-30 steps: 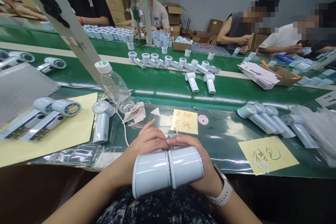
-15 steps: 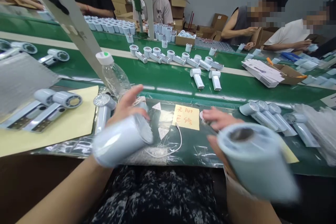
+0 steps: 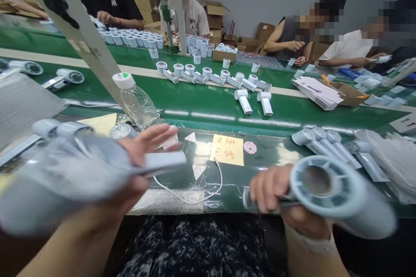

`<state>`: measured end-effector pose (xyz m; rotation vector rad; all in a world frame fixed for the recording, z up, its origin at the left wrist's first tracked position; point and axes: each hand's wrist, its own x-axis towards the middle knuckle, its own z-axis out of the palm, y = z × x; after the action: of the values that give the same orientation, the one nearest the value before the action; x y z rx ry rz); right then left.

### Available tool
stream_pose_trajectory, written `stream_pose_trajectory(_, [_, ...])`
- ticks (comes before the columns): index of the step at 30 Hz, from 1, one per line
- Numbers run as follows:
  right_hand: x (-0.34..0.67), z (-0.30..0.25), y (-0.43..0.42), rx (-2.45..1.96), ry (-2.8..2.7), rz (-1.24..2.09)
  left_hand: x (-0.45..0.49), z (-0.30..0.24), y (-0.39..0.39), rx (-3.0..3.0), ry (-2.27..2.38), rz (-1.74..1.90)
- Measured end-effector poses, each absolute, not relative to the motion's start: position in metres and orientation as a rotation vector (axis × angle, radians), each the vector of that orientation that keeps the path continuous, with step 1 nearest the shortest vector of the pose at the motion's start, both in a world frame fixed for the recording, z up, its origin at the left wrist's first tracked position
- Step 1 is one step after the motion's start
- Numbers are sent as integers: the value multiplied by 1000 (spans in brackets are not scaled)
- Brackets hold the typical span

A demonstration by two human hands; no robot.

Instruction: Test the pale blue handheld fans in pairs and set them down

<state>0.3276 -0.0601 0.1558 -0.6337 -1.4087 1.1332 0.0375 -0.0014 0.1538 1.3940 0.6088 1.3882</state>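
My left hand (image 3: 138, 149) holds a pale blue handheld fan (image 3: 68, 177) by its handle, with the fingers partly stretched out along it. The fan's round head is turned to the left and smeared by motion. My right hand (image 3: 269, 188) is wrapped round the handle of a second handheld fan (image 3: 373, 201), and that fan's open ring end faces up toward me. Between the hands lie a yellow note (image 3: 227, 149) with orange handwriting and a white cable (image 3: 221, 186). Bubble wrap (image 3: 169, 201) lies along the near edge of the bench.
A plastic bottle (image 3: 138, 101) stands behind my left hand, beside a slanted metal post (image 3: 87, 52). More fans (image 3: 320, 143) lie at the right near clear bags (image 3: 390, 160). Fans (image 3: 240, 101) and parts rest on the green belt (image 3: 195, 99). Several people work across it.
The left fan has swung left and its handle now shows in my left hand. My right hand has closed round the handle of the other fan, which has shifted slightly right.
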Motion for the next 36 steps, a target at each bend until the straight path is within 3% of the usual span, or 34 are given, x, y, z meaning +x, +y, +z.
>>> stream_pose_trajectory(5, [323,143,-57,-740,-1285,1273,58,136,0,1173,629,1347])
stream_pose_trajectory(10, [304,117,-45,-1056,-921,1353,82,139,-6,713,637,1018])
stream_pose_trajectory(15, [269,97,-41,-1071,-620,1509,112,136,-11,477,872,1126])
stream_pose_trajectory(24, [243,87,-47,-783,-796,1785,130,99,-28,963,982,1231])
stream_pose_trajectory(29, [278,93,-26,-1070,-1330,1504,126,76,-19,1484,1086,1239])
stream_pose_trajectory(33, [344,105,3,-1702,-1827,884,120,63,0,1607,1117,1122])
stream_pose_trajectory(36, [396,102,19,-2135,-1826,433,116,53,8,1467,1170,972])
